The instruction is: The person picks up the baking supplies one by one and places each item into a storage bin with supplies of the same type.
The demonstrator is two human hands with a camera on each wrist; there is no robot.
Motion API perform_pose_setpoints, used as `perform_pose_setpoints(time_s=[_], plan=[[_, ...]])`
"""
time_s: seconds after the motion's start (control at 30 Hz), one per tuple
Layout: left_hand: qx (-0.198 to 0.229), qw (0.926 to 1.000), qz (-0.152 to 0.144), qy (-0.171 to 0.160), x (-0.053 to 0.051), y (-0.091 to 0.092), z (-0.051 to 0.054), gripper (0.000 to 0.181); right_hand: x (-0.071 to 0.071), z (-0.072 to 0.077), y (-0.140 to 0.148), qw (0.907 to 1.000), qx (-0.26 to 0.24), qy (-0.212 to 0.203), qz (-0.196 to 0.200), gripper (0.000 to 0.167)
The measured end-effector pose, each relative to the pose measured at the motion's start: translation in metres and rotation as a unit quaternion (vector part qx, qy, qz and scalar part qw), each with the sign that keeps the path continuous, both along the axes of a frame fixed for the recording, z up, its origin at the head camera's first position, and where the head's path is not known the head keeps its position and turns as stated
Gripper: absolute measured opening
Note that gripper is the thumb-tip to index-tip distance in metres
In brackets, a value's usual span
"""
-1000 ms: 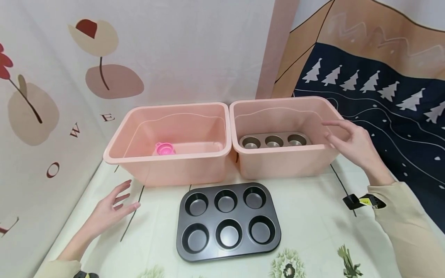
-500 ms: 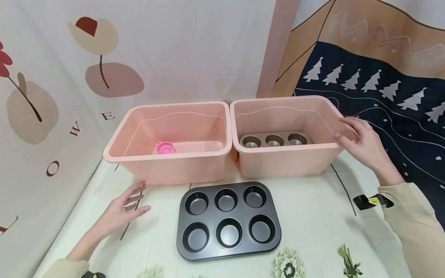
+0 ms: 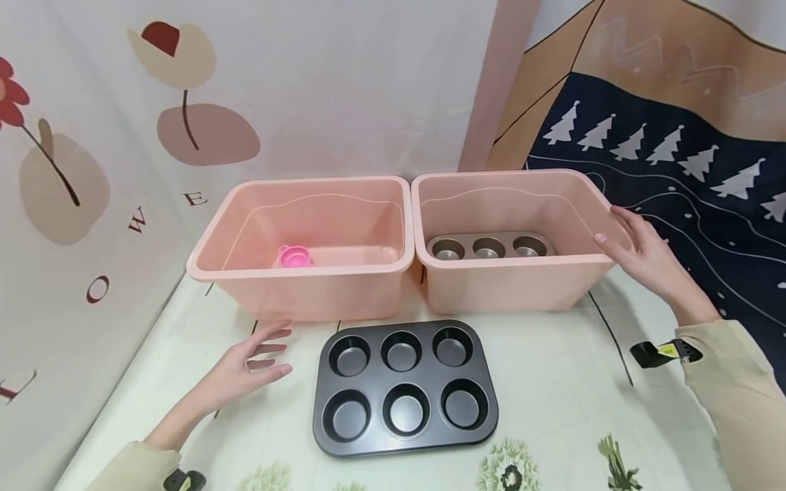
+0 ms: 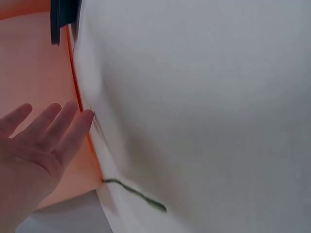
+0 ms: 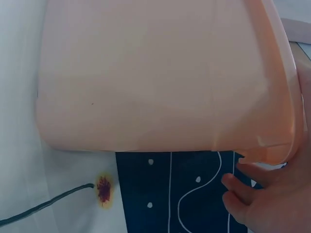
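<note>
My right hand (image 3: 653, 262) grips the right-side rim of the right pink bin (image 3: 516, 283), thumb over the rim. The right wrist view shows the fingers of that hand (image 5: 277, 194) bent under the rim of the bin (image 5: 146, 77). My left hand (image 3: 242, 372) hovers with spread fingers in front of the left pink bin (image 3: 319, 296), left of a dark six-cup muffin tray (image 3: 426, 375). In the left wrist view this hand (image 4: 39, 155) holds nothing. A brownish muffin tray (image 3: 508, 239) lies in the right bin, a small pink cup (image 3: 295, 256) in the left one.
The two bins stand side by side at the back of a pale cloth-covered table (image 3: 552, 409). Behind them hangs a light patterned curtain (image 3: 344, 88); to the right is dark blue cloth (image 3: 688, 198) with white trees.
My right hand has moved from above the right bin's opening outward onto its right rim. My left hand has shifted right toward the dark tray. The view has shifted slightly.
</note>
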State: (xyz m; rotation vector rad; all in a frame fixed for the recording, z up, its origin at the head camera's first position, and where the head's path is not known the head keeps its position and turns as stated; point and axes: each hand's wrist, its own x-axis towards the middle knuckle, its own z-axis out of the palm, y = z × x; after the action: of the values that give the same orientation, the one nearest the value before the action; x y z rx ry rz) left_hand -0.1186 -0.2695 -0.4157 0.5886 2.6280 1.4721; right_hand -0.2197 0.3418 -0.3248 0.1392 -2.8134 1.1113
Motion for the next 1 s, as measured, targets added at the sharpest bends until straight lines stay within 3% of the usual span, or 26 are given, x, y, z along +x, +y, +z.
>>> perform_pose_setpoints(time_s=[0.17,0.3,0.53,1.0], plan=[[0.006,0.9993,-0.036,-0.004,0.003,0.011,0.002,0.066,-0.003,0.001,0.001,0.9996,-0.014,-0.023,0.013,0.079],[0.018,0.9976,-0.062,-0.027,0.005,0.015,0.004,0.066,-0.003,0.002,0.001,0.9989,-0.018,-0.041,0.013,0.081],[0.021,0.9936,-0.097,-0.054,0.01,0.023,-0.002,0.066,-0.002,0.002,0.002,0.9979,-0.024,-0.06,0.01,0.082],[0.03,0.9865,-0.119,-0.108,0.014,0.034,-0.005,0.072,-0.003,0.0,0.003,0.9968,-0.04,-0.07,0.007,0.084]])
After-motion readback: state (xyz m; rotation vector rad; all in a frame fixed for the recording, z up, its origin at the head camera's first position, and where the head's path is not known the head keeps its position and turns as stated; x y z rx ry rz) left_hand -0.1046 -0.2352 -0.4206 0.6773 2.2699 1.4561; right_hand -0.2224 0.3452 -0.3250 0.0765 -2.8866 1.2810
